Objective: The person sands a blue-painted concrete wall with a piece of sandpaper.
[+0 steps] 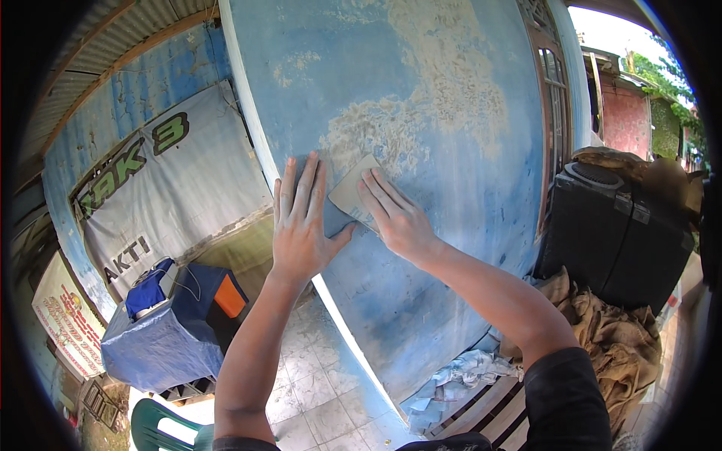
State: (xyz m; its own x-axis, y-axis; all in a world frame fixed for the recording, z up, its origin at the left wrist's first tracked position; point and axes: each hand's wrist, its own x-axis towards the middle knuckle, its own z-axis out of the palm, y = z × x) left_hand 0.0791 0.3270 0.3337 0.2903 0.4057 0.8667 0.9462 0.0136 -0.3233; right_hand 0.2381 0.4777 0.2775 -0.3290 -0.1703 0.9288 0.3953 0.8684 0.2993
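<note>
A blue wall (466,218) with worn, pale patches of bare plaster rises in front of me. Against it my right hand (398,222) holds a pale grey-beige sheet of sandpaper (352,194), fingers together over its right side. The thumb of that hand is hidden. Just left of the sheet, my left hand (302,233) lies flat on the wall beside its white corner edge, fingers up and thumb out. It looks empty and open.
Slatted wood (477,413) with crumpled plastic lies below the wall. To the right are a black speaker box (602,233) and brown sacking (613,346). At left stand a tarp-covered box (165,342), a green plastic chair (154,425) and a hanging banner (180,173).
</note>
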